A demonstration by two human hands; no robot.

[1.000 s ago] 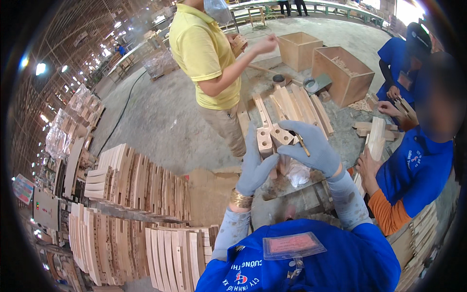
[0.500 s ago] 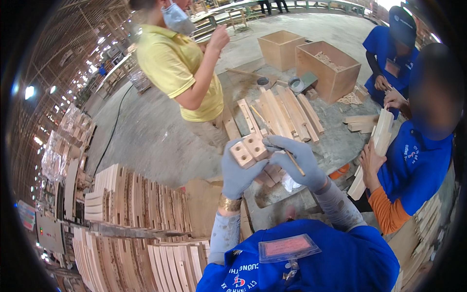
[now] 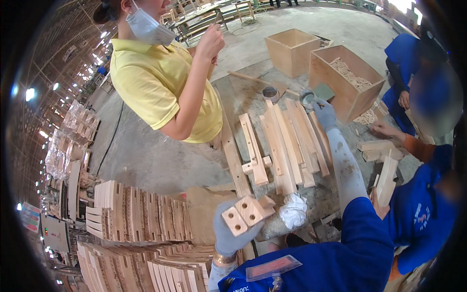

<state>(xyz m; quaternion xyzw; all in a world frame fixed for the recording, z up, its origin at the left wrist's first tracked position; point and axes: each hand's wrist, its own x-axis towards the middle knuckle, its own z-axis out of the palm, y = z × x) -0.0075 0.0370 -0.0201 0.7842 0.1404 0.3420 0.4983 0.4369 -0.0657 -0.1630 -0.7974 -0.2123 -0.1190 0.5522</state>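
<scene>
Pale, square-ended wooden blocks [image 3: 247, 214]: my grey-gloved left hand [image 3: 225, 230] grips them near the table's [image 3: 318, 198] near edge, holes upward, presumably for access; beside the round grey tin [image 3: 306, 98], my right hand's [image 3: 325, 115] grip I can't tell.

Grey concrete floor [image 3: 141, 153], scuffed, runs left of and beyond the left fingers [image 3: 220, 221]. Dark cable [image 3: 112, 138] snakes across it. Stained grey worktop [image 3: 318, 197] sits between them and the right fingers [image 3: 318, 106]. Far beyond both: work tables [image 3: 199, 25], plus a long greenish bench [image 3: 362, 4] past the right ones. Dark trussed roof [image 3: 56, 36] slopes up, far left of the left fingers. Bright lamp [image 3: 30, 94] below it, more small lights strung behind. Glaring bright opening [image 3: 403, 5] far beyond the right fingers. Grey control cabinet [image 3: 56, 234] well left of the left fingers.
</scene>
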